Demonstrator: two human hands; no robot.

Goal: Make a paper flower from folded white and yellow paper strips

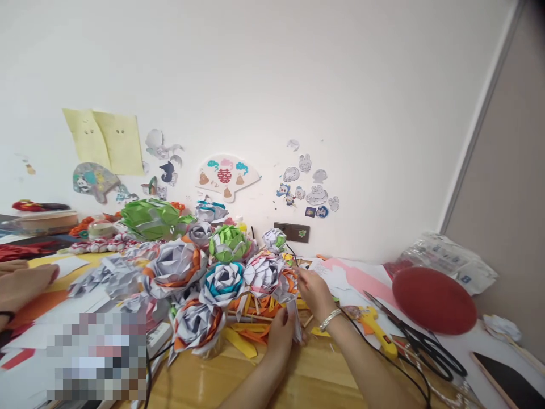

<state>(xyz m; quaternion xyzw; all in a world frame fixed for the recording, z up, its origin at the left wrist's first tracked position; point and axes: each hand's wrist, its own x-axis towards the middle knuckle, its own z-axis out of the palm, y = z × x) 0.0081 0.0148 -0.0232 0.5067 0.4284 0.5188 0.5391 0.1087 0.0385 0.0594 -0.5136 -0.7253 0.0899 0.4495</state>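
Observation:
My left hand (281, 330), low in the middle, is closed on a folded piece of white paper (294, 321). Just above and to the right, my right hand (315, 292), with a silver bracelet at the wrist, has its fingers bent together beside an orange and white paper flower (288, 281). What those fingertips hold is hidden. Left of both hands is a cluster of folded paper flowers, among them a white and pink flower (263, 271), a white and blue flower (224, 282) and a green flower (230, 243). Orange and yellow paper strips (243, 339) lie beneath.
On the right are a yellow glue gun (378, 332) with a black cable, black scissors (426, 343), a red round object (434, 300) and a phone (508, 378). Another person's hand (28, 284) rests over papers at far left. A white wall (272, 85) stands behind the table.

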